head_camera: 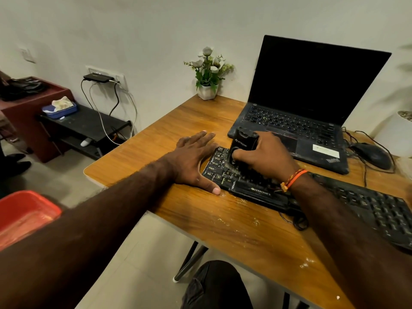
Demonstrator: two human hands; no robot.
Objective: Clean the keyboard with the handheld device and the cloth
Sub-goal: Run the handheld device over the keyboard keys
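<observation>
A black keyboard (361, 204) lies slanted across the wooden desk (185, 121), in front of a laptop. My right hand (265, 157) grips a black handheld device (242, 143) and holds it down on the keyboard's left keys, its brush end touching them. My left hand (194, 159) lies flat on the desk with straight fingers, against the keyboard's left end. No cloth is in view on the desk.
An open black laptop (312, 90) stands behind the keyboard, a mouse (372, 155) with cables to its right. A small potted plant (208, 74) sits at the desk's back corner. Crumbs are scattered on the desk front (240, 219). A red tub (24, 212) is at lower left.
</observation>
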